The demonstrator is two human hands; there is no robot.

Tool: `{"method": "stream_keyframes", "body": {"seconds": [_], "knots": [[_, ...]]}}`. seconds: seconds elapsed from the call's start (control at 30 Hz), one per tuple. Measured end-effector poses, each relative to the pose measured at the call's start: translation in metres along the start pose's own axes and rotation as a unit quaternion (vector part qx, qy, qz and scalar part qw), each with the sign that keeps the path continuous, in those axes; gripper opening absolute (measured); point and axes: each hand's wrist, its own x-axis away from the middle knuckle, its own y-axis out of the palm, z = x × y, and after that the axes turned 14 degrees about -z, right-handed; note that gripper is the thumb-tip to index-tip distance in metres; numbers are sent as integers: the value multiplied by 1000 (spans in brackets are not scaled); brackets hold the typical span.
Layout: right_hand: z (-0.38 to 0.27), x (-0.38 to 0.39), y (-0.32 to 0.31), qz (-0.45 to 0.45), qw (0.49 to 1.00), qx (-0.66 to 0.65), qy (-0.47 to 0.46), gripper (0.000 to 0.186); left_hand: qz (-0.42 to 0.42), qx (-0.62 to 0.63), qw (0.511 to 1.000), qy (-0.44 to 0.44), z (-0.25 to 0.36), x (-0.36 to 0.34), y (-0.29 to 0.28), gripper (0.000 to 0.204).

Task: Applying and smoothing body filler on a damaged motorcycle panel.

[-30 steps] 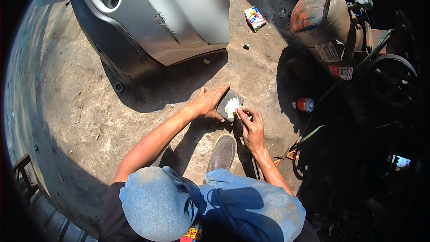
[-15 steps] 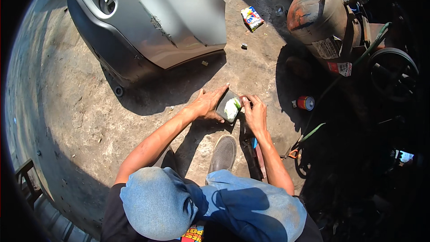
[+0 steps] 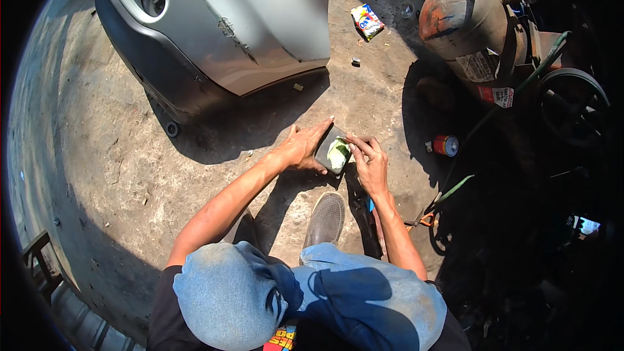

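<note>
My left hand [image 3: 301, 148] grips a small dark flat plate [image 3: 323, 151] along its left side, thumb near the lower edge and fingers reaching to the upper corner. A mound of pale green-white paste [image 3: 337, 155] lies on the plate. At the paste's right edge is my right hand [image 3: 371, 166], its thumb and fingers pinched together. What sits in that pinch is too small and too covered to make out. Both hands are low over the ground, ahead of my shoe [image 3: 324, 220].
Ahead to the left stands a silver car body panel [image 3: 273, 26] with a scraped patch. A colourful packet [image 3: 367, 23] lies beyond my hands. To the right are a red can [image 3: 446, 145], a rusty tank [image 3: 461, 23] with a gauge, a wheel [image 3: 602, 86] and a green hose [image 3: 457, 188].
My right fingers have shifted slightly left and up over the plate's edge. The paste has spread into a different shape, with more green showing. My left hand keeps its hold.
</note>
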Motion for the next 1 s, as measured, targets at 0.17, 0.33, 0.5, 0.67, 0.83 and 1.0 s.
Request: {"method": "stream_keyframes", "body": {"seconds": [0.17, 0.33, 0.5, 0.67, 0.83, 1.0], "knots": [[57, 38, 19, -65, 971, 172, -155, 66, -4, 12, 1000, 5, -4, -4, 3, 146], [86, 68, 24, -31, 964, 201, -171, 72, -2, 5, 1000, 21, -5, -9, 4, 147], [71, 82, 9, -51, 968, 191, -157, 65, -16, 11, 1000, 3, -4, -3, 1, 146], [24, 43, -14, 68, 991, 109, -28, 26, -27, 8, 1000, -6, 6, -3, -5, 146], [16, -15, -20, -33, 994, 80, 63, 24, -28, 28, 999, -10, 5, 0, -5, 145], [22, -34, -16, -54, 991, 104, 65, 28, -16, 21, 1000, -7, 6, -5, -4, 146]]}}
